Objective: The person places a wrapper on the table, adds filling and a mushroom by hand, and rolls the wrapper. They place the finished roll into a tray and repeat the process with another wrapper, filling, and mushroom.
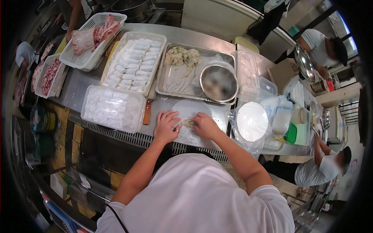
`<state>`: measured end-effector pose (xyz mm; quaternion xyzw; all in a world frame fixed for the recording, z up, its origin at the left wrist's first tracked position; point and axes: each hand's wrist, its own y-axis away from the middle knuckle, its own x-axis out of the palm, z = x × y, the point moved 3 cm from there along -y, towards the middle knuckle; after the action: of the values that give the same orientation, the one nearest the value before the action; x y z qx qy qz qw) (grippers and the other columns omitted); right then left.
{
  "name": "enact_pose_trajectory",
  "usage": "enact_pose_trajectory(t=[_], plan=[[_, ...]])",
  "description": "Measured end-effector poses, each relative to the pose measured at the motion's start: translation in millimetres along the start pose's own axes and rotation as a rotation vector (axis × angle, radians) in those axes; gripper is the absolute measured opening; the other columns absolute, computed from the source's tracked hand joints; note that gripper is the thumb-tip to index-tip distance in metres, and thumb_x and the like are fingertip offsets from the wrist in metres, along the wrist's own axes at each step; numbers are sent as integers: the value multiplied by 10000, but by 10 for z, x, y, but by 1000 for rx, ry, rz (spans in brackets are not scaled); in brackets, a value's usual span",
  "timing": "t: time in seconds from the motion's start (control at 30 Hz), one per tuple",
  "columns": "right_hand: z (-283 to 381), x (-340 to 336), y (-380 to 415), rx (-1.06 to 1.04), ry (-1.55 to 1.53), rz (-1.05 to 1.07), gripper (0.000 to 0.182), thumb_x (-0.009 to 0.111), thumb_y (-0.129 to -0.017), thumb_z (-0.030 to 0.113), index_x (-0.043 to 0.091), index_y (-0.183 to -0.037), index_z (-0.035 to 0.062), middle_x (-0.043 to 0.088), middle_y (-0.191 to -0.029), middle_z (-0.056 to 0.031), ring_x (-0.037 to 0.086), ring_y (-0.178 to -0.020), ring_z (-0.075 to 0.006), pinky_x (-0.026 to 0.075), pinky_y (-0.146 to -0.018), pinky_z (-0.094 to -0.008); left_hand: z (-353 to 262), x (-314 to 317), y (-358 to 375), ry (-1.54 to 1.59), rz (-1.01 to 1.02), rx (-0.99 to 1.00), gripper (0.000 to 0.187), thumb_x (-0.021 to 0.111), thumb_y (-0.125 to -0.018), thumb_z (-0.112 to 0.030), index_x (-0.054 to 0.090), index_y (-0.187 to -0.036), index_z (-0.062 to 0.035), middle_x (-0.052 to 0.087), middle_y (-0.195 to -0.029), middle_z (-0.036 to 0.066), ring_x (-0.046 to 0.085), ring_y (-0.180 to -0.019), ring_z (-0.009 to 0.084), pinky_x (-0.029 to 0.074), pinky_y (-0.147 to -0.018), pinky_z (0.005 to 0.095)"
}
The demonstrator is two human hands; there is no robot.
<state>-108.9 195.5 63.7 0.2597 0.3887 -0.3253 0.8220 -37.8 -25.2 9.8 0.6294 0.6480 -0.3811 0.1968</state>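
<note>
The left hand (pixel 167 126) lies palm down near the front edge of the metal surface (pixel 72 86), its fingers apart and its thumb bent in toward a small heap of filling (pixel 189 123). The right hand (pixel 204 125) is on the other side of that heap, fingers curled down with the tips at its right end; whether they pinch any of it cannot be told. The filling lies between the two hands, at the near part of a pale, thin round sheet (pixel 190 105) spread flat.

Just beyond the sheet is a metal tray (pixel 172 82), with a mound of similar filling (pixel 182 56) in its far left corner and a steel bowl (pixel 218 83) at its right side. A knife (pixel 147 112) with a wooden handle lies to the left of the left hand, beside a clear box (pixel 113 108) of white pieces. Behind the box, a white bin holds rows of white rolls (pixel 134 64). Farther left, a basket (pixel 77 62) holds raw meat (pixel 85 40).

To the right of the right hand, a white disc (pixel 251 121) rests among plastic bags, with a green lid (pixel 291 133) beyond. Two co-workers in white shirts stand on the right side.
</note>
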Motion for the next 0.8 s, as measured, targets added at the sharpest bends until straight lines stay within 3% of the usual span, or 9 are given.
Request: enact_pose_trajectory(t=[0.13, 0.3, 0.37, 0.47, 0.57, 0.6, 0.7, 0.73, 0.8], plan=[[-36, -180, 108, 139, -177, -52, 440, 823, -837, 57, 758, -1268, -2, 697, -1170, -214, 714, -1098, -383, 597, -965, -454, -3, -6, 10, 12, 12, -9, 343, 833, -850, -191, 790, -1183, -119, 672, -1495, 72, 548, -1473, 329, 279, -1310, 602], [-365, -964, 150, 232, -262, -390, 370, 815, -874, 79, 786, -1225, -34, 781, -1105, -206, 758, -869, -320, 621, -835, -401, 15, -14, 26, 29, -48, -5, 348, 804, -859, -170, 774, -1197, -97, 653, -1508, 107, 537, -1484, 349, 278, -1306, 609], [-625, -1314, 85, 309, -300, -529, 368, 816, -879, 97, 788, -1219, -40, 805, -1079, -201, 777, -887, -310, 621, -839, -388, 3, 3, 23, -11, -50, 2, 340, 792, -861, -163, 774, -1193, -90, 647, -1513, 119, 537, -1484, 356, 278, -1303, 615], [-888, -1775, -70, 353, -237, -569, 340, 813, -894, 77, 791, -1218, -24, 816, -1054, -185, 777, -894, -243, 617, -824, -380, -24, -7, 4, -22, -33, 17, 354, 796, -850, -163, 772, -1197, -95, 653, -1500, 117, 539, -1478, 358, 282, -1300, 632], [-1015, -1889, -315, 306, -122, -516, 356, 822, -885, 125, 794, -1201, -36, 820, -1055, -209, 796, -936, -296, 616, -853, -409, -13, 9, -2, -34, -31, 23, 350, 793, -845, -159, 771, -1188, -97, 656, -1493, 114, 539, -1476, 361, 286, -1294, 640], [-1045, -1860, -418, 316, -30, -465, 347, 798, -894, 175, 799, -1169, -37, 815, -1051, -235, 805, -994, -350, 617, -892, -448, -14, 19, -2, -37, -36, 28, 348, 793, -844, -162, 769, -1186, -99, 656, -1491, 113, 541, -1473, 362, 287, -1293, 641], [-1115, -1639, -782, 488, 353, -105, 320, 725, -904, 136, 799, -1168, -31, 803, -1116, -270, 796, -1054, -388, 624, -965, -457, 4, 17, 5, -46, -46, 30, 346, 792, -842, -170, 766, -1180, -102, 655, -1488, 110, 544, -1464, 363, 292, -1289, 647], [-1140, -1536, -876, 529, 461, 17, 278, 692, -916, 120, 815, -1135, 0, 801, -1171, -256, 786, -1126, -374, 623, -1004, -467, -6, 13, 2, -45, -45, 26, 346, 792, -841, -173, 765, -1179, -104, 655, -1487, 110, 545, -1462, 361, 293, -1289, 648], [-1144, -1364, -963, 462, 608, 44, 269, 693, -930, 128, 822, -1138, 16, 799, -1211, -237, 773, -1175, -370, 624, -1009, -472, -21, 10, -3, -39, -42, 19, 348, 791, -840, -178, 764, -1179, -106, 655, -1484, 109, 544, -1459, 358, 296, -1288, 651]])
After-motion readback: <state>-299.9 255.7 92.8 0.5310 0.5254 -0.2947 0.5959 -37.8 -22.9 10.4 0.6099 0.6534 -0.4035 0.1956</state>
